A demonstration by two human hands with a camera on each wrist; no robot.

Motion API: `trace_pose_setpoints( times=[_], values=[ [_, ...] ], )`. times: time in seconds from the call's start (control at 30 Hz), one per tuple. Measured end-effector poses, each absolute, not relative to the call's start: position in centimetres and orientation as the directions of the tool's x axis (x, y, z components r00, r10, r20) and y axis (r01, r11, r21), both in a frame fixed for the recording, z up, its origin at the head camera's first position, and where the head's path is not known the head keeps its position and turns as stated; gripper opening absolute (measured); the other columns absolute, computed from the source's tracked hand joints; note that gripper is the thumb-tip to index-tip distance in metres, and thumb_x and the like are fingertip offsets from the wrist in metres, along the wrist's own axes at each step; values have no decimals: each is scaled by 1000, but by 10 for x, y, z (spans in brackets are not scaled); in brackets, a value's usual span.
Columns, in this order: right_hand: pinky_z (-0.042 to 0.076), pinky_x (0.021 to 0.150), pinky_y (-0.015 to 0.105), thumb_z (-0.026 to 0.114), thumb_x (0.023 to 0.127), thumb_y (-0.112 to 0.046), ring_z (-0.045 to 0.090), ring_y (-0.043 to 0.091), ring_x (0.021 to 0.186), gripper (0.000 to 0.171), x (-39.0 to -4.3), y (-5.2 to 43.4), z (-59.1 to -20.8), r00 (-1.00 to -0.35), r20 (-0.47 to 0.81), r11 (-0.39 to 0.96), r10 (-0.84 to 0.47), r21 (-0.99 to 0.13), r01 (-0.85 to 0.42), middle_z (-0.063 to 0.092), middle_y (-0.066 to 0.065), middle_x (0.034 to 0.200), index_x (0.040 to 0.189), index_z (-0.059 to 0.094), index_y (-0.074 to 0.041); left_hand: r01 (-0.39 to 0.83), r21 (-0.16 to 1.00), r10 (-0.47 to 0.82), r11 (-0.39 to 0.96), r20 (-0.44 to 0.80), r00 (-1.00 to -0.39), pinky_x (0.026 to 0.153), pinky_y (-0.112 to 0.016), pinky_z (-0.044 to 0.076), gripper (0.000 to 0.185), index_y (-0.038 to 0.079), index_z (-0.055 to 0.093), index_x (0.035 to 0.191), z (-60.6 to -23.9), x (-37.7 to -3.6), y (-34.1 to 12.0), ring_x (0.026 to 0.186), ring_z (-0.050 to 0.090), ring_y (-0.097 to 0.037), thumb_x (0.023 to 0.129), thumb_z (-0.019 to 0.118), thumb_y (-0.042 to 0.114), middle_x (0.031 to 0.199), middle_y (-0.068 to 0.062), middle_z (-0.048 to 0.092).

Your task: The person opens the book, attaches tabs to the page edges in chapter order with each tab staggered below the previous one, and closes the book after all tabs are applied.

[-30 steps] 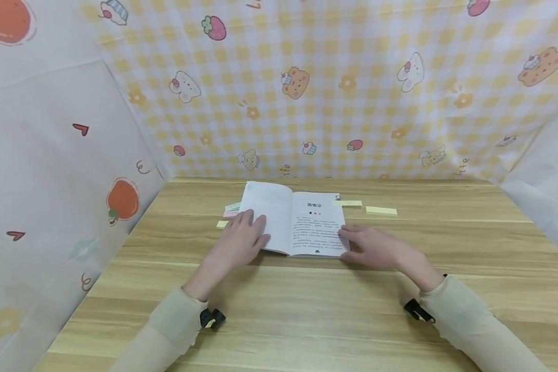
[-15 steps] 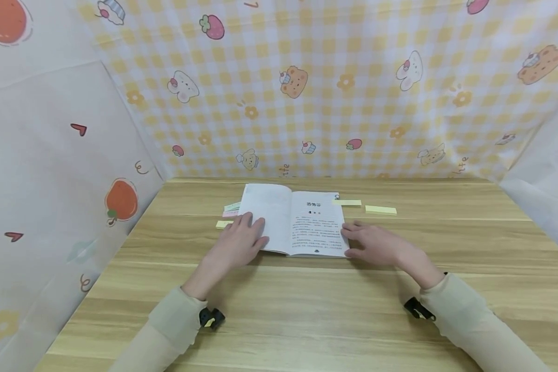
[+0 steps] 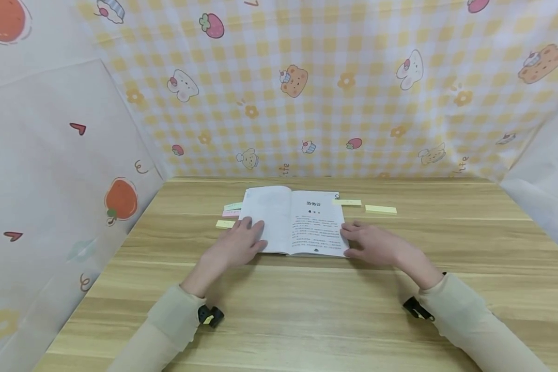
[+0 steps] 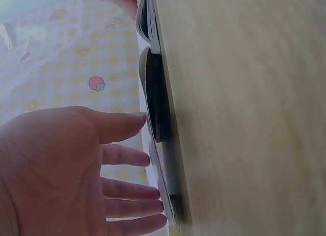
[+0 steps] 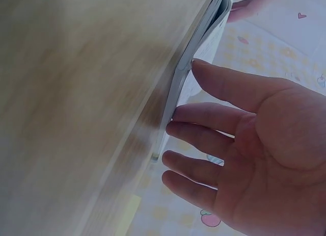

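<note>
An open book (image 3: pixel 312 227) lies on the wooden table in the head view, its left page (image 3: pixel 270 212) nearly blank and its right page printed. My left hand (image 3: pixel 239 244) rests on the left page's lower outer part, fingers extended. In the left wrist view, that hand's thumb and fingertips touch the page, and a dark gap shows beneath the raised leaf. My right hand (image 3: pixel 376 245) touches the book's lower right edge. The right wrist view shows the thumb at the page edge and the fingers (image 5: pixel 204 116) lying nearly straight along the side.
Green, pink and yellow sticky tabs (image 3: pixel 225 224) stick out left of the book. One yellow tab (image 3: pixel 349 202) extends past its right edge, and a yellow sticky pad (image 3: pixel 381 210) lies farther right. A patterned cloth (image 3: pixel 325 103) hangs behind the table (image 3: pixel 302 320).
My left hand has slid slightly down and toward me, and the left page lies a little lower at its top edge. My right hand has shifted very slightly outward.
</note>
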State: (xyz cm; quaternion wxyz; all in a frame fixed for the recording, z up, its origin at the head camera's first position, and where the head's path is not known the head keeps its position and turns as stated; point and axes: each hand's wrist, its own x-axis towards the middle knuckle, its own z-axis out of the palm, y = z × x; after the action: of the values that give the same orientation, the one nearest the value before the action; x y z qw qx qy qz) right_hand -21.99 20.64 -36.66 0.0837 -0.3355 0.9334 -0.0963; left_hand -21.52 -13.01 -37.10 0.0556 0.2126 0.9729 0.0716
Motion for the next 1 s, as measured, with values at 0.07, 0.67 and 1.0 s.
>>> trace_pose_setpoints(
  times=[0.07, 0.67, 1.0],
  values=[
    [34, 110, 61, 67, 97, -23, 39, 52, 137, 55, -220, 206, -366, -760, -90, 755, -644, -236, -612, 46, 29, 147, 141, 52, 7, 409, 162, 425, 898, -81, -902, 97, -57, 48, 54, 1, 46, 147, -371, -215, -130, 125, 50, -40, 105, 55, 33, 139, -26, 48],
    [46, 101, 57, 68, 97, -23, 51, 46, 128, 30, -220, 196, -365, -737, -75, 732, -671, -224, -644, 50, 27, 145, 119, 65, -2, 384, 156, 406, 910, -146, -902, 107, -59, 40, 58, 0, 42, 151, -369, -215, -128, 137, 40, -46, 106, 52, 34, 150, -31, 39],
    [37, 109, 57, 68, 97, -23, 45, 48, 134, 52, -218, 188, -363, -742, -80, 738, -665, -221, -638, 51, 26, 144, 138, 56, 6, 383, 152, 404, 911, -147, -903, 107, -60, 39, 59, 0, 41, 152, -371, -215, -128, 138, 40, -45, 106, 52, 35, 150, -30, 39]
  ],
)
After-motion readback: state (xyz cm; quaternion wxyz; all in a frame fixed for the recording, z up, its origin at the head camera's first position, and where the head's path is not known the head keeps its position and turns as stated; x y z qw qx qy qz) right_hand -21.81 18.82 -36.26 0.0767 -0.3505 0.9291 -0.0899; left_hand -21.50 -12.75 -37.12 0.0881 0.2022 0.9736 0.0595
